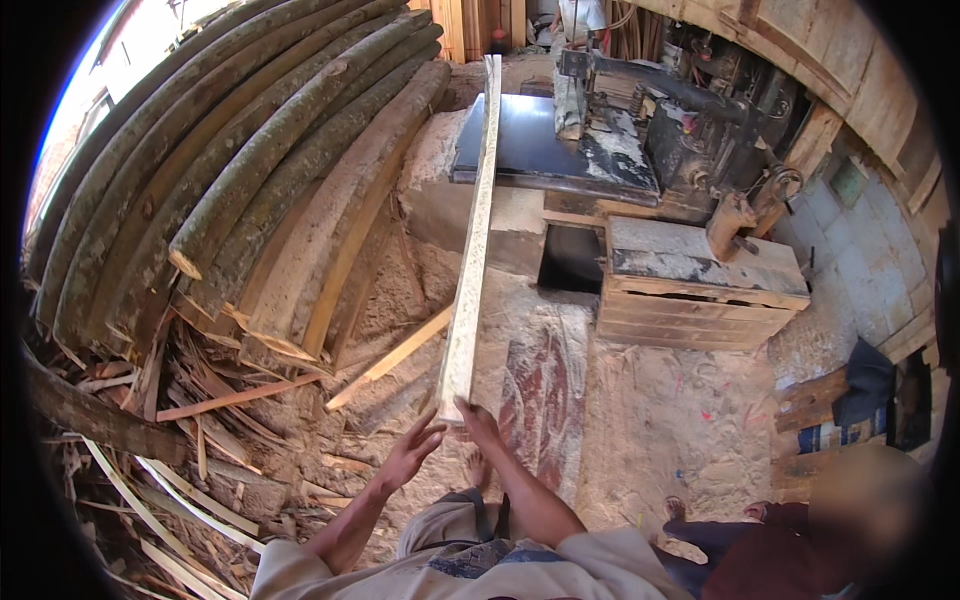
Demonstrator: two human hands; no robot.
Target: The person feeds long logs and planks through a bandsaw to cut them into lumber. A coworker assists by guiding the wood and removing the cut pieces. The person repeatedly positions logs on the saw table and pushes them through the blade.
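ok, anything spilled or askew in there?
Yes: what looks like sawdust is spread underfoot, and scrap strips lie jumbled at lower left, unlike the side-by-side logs. One pale plank also lies askew, left of the held beam.

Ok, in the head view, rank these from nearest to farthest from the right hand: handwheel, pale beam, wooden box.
1. Pale beam: its near end touches the right hand, and it runs ahead.
2. Wooden box: ahead and to the right.
3. Handwheel: also ahead and right, beyond the box.
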